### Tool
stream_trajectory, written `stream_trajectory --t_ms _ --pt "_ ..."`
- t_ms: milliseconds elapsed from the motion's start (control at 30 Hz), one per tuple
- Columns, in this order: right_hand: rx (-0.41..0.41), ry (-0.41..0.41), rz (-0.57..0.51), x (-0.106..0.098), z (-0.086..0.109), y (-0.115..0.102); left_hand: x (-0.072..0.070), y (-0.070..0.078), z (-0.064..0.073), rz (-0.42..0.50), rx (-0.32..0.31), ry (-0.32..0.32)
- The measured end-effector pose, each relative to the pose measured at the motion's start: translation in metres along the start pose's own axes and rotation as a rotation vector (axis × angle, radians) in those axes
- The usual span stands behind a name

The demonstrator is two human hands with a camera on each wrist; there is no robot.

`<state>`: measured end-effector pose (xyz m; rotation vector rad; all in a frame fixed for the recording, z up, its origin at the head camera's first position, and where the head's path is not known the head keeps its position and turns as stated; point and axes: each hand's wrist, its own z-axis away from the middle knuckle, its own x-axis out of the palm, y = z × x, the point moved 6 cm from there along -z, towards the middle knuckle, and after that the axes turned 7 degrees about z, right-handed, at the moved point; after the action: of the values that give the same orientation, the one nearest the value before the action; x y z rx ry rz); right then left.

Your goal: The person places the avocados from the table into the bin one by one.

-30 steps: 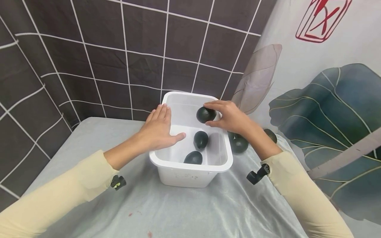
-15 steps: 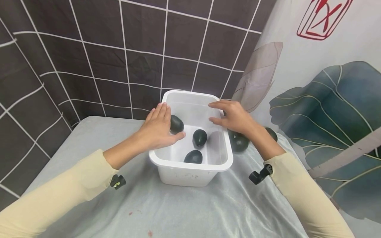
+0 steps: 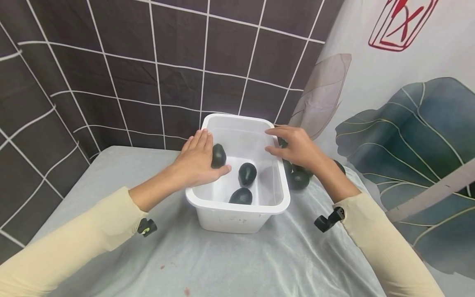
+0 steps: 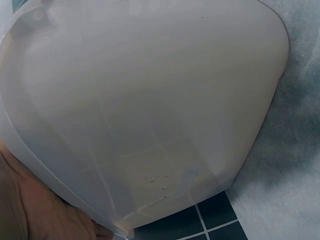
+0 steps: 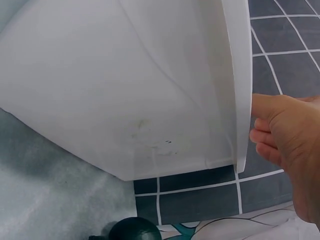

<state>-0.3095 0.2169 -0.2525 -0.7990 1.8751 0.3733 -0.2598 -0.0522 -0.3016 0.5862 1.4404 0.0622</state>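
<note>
A white plastic tub stands on the cloth, with three dark green avocados inside. One avocado lies by the left wall, partly behind my left hand. Another avocado is in the middle, and a third avocado is close to the front wall. My left hand rests on the tub's left rim, fingers straight and thumb spread over the inside. Over the right rim is my right hand, with thumb and fingers apart and nothing between them. In the right wrist view, that hand is beside the tub's rim.
Several more avocados lie on the grey cloth right of the tub, partly under my right forearm. A dark cloth with white grid lines hangs behind. A leaf-patterned white cloth is at the right.
My right hand has let go of an avocado over the tub and moved right, to the rim. That avocado now lies by the left wall. My left hand has stayed put.
</note>
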Motion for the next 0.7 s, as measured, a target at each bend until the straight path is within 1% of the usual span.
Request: stream_trajectory --t_ms 167,400,700 --pt "0.017 -0.005 0.009 0.0 0.003 0.003 0.001 -0.001 0.0 0.0 -0.001 -0.005" --pt "0.032 0.015 -0.005 -0.002 0.009 0.007 0.0 -0.001 0.0 0.004 -0.003 -0.004" --pt "0.082 0.035 -0.03 -0.006 0.02 0.018 0.0 -0.002 -0.001 -0.001 -0.004 -0.006"
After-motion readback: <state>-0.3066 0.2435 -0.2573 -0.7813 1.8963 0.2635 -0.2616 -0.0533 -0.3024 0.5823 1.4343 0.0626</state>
